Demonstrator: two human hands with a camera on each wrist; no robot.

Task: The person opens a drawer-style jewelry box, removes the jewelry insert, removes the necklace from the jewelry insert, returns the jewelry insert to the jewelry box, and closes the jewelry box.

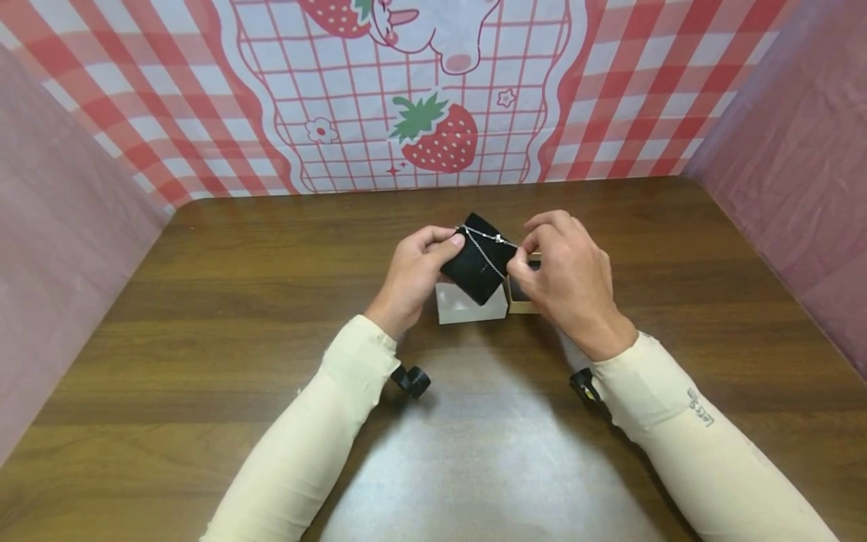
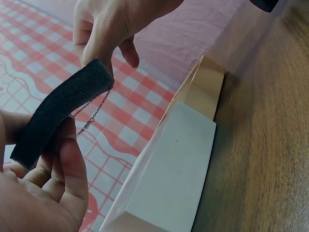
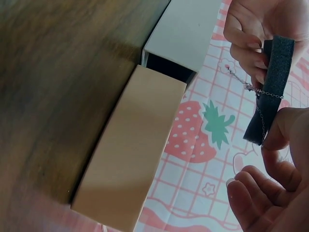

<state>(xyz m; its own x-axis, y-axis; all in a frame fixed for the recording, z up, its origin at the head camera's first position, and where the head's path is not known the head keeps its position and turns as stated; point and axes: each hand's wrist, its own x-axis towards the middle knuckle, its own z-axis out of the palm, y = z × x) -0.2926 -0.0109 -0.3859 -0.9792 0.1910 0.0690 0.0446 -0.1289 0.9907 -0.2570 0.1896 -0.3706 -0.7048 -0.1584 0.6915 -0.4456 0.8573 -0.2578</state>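
Observation:
My left hand (image 1: 412, 277) grips a flat square black foam pad (image 1: 472, 275) by its left corner, thumb on top, raised above the table. Across the pad runs a thin silver chain (image 1: 498, 239) with small beads or charms on it. At the pad's right corner, the thumb and index finger of my right hand (image 1: 570, 275) pinch the chain. Seen edge-on in the left wrist view, the foam pad (image 2: 63, 104) has the chain (image 2: 87, 124) hanging in a loop beneath. The right wrist view shows the chain (image 3: 248, 87) wrapped round the pad's edge.
A white box (image 1: 472, 307) stands on the wooden table (image 1: 271, 286) below the pad. Beside it, a tan box (image 3: 130, 145) with a dark inside is partly hidden by my right hand. A strawberry-patterned cloth (image 1: 440, 143) hangs at the back.

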